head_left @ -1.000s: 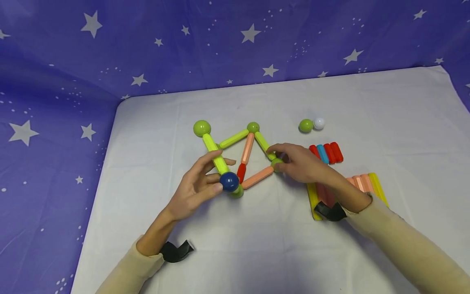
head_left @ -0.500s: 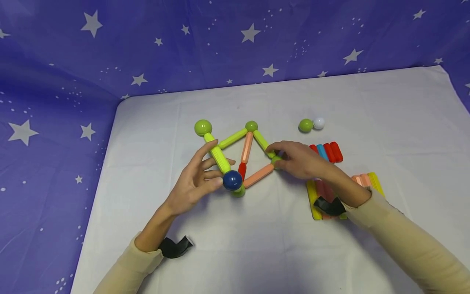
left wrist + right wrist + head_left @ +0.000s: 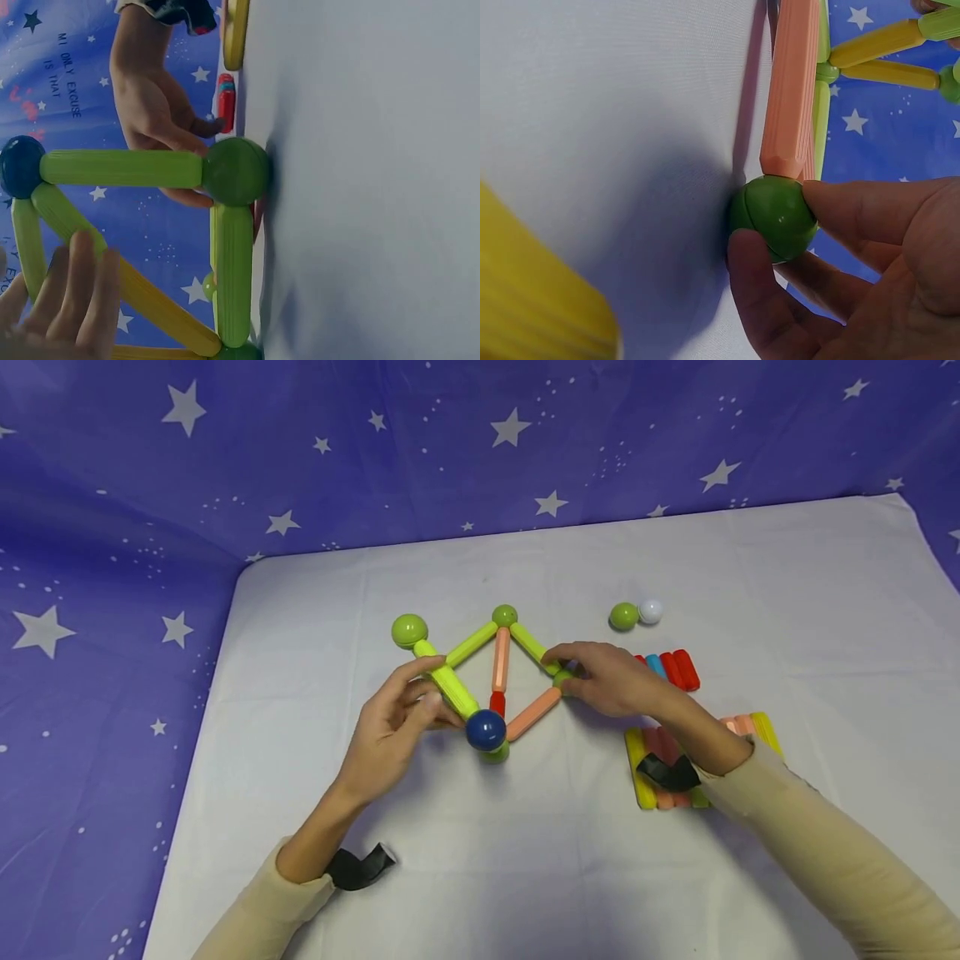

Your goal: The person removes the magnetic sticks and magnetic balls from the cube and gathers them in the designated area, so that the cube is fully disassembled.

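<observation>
A: Where do you have the frame?

B: On my head view the frame [image 3: 501, 660] stands on the white cloth [image 3: 480, 877], left of centre, between both hands. It has turned slightly over the last second: the blue ball [image 3: 486, 730] has moved right, the far ball [image 3: 505, 616] left

A: And the grips?

B: The left hand [image 3: 386, 739] has its fingers bent round the raised bar [image 3: 456, 689]; how firmly, I can't tell. Its thumb was against the blue ball a second ago and has now come away, in towards the bar

A: The right?

B: I see the right hand [image 3: 611, 677] pinching the corner ball [image 3: 776, 217], parted only by the ball's width. Hand and ball have edged away from me together

A: Anything further out?

B: A loose green ball [image 3: 624, 617] touching a white ball [image 3: 651, 612], then short bars [image 3: 681, 670] and long bars [image 3: 641, 772] in rows, the long ones partly under the right arm. The starry backdrop [image 3: 420, 485] hangs behind
</observation>
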### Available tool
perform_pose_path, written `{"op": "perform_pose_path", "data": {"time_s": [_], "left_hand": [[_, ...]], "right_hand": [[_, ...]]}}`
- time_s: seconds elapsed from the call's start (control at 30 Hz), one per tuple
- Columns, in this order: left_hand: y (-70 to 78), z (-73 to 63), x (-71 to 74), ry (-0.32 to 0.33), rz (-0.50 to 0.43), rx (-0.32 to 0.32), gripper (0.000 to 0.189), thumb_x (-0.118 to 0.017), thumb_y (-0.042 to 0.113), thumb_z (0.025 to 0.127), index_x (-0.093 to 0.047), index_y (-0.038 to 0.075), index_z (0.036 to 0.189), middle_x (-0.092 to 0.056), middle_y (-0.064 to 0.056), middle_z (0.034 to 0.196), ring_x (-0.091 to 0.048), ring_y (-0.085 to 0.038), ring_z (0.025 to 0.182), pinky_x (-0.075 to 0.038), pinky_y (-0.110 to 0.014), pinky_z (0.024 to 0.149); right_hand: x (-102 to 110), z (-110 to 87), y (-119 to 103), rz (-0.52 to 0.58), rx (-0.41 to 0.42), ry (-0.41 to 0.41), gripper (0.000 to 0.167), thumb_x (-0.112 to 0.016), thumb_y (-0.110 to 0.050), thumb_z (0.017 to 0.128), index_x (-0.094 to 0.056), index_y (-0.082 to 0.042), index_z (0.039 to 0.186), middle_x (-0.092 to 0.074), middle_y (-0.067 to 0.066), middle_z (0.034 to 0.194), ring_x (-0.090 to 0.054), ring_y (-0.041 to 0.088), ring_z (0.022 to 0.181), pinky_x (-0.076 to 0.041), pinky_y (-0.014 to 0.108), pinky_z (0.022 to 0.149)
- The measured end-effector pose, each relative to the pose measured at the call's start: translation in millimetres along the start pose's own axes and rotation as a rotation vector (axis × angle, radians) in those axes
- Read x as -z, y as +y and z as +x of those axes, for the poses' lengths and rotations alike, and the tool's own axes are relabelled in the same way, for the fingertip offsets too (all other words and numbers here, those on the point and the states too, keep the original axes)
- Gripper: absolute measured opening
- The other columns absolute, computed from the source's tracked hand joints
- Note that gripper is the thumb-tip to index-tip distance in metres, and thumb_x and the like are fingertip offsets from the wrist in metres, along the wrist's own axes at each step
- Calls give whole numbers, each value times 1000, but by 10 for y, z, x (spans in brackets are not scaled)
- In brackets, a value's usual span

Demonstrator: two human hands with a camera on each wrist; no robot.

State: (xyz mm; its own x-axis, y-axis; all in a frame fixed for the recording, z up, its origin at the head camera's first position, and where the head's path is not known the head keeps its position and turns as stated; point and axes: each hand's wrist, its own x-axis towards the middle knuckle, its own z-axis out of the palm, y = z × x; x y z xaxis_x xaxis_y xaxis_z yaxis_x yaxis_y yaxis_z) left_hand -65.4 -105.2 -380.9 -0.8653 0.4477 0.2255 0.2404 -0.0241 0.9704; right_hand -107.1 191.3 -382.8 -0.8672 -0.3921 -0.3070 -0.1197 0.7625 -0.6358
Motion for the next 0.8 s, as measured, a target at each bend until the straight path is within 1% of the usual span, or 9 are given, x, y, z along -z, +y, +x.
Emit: {"op": "perform_pose_path", "data": {"time_s": [0.1, 0.2, 0.27, 0.37, 0.47, 0.57, 0.63, 0.7, 0.8], "left_hand": [[0, 33, -18, 148, 90, -27, 29, -51, 1, 102, -58, -1, 130, -64, -17, 100, -67, -23, 79, -60, -36, 72], [1, 72, -34, 252, 151, -68, 22, -59, -1, 97, -67, -3, 118, -61, -10, 97, -61, -19, 77, -58, -29, 67], [17, 99, -31, 301, 202, -89, 20, -66, -1, 93, -70, -2, 112, -55, -7, 97, -56, -18, 83, -54, -25, 70], [45, 136, 4, 352, 299, -91, 19, -75, 5, 88, -74, 2, 107, -44, -6, 108, -47, -17, 97, -44, -31, 83], [67, 187, 65, 350, 347, -70, 21, -78, 11, 85, -74, 6, 105, -36, -5, 133, -33, -14, 124, -35, -43, 100], [68, 257, 120, 294, 278, -70, 24, -74, 9, 88, -69, 3, 110, -26, -1, 150, -19, -13, 141, -24, -51, 113], [57, 306, 148, 247, 204, -77, 29, -69, 3, 90, -63, -1, 118, -30, -2, 151, -24, -15, 142, -25, -52, 115], [44, 340, 165, 214, 154, -78, 36, -66, -2, 91, -57, -3, 126, -38, -6, 148, -35, -18, 138, -31, -50, 113], [28, 360, 178, 216, 130, -64, 44, -66, -5, 90, -53, -3, 133, -48, -11, 140, -51, -22, 125, -42, -48, 106]], "right_hand": [[-4, -3, -1, 7, -6, 0, 40, -61, -6, 96, -58, -6, 135, -58, 16, 127, -52, 32, 109, -45, 52, 97], [-10, -3, 7, 9, -9, -2, 40, -61, -7, 96, -57, -6, 136, -58, 16, 130, -52, 32, 111, -44, 53, 99], [-12, -3, 10, 9, -9, -2, 39, -61, -7, 96, -58, -6, 135, -57, 16, 130, -52, 32, 111, -44, 53, 99], [-14, 0, 15, 7, -8, -2, 39, -61, -6, 96, -58, -6, 135, -58, 16, 130, -52, 32, 110, -45, 52, 98], [-11, 1, 12, 5, -9, -1, 39, -61, -6, 96, -58, -7, 135, -58, 16, 130, -52, 32, 109, -45, 52, 97], [-7, 0, 7, 3, -14, 1, 39, -61, -6, 96, -58, -7, 135, -58, 16, 129, -52, 32, 108, -46, 51, 95], [-6, -4, 3, 6, -19, 2, 39, -61, -6, 96, -58, -7, 135, -58, 16, 129, -52, 32, 107, -46, 51, 95], [-7, -6, -3, 13, -21, 1, 39, -61, -6, 96, -58, -7, 135, -58, 16, 129, -52, 32, 107, -46, 51, 95], [-8, -9, -13, 20, -19, 0, 39, -61, -6, 96, -58, -7, 135, -58, 16, 129, -52, 32, 108, -46, 51, 97]]}}
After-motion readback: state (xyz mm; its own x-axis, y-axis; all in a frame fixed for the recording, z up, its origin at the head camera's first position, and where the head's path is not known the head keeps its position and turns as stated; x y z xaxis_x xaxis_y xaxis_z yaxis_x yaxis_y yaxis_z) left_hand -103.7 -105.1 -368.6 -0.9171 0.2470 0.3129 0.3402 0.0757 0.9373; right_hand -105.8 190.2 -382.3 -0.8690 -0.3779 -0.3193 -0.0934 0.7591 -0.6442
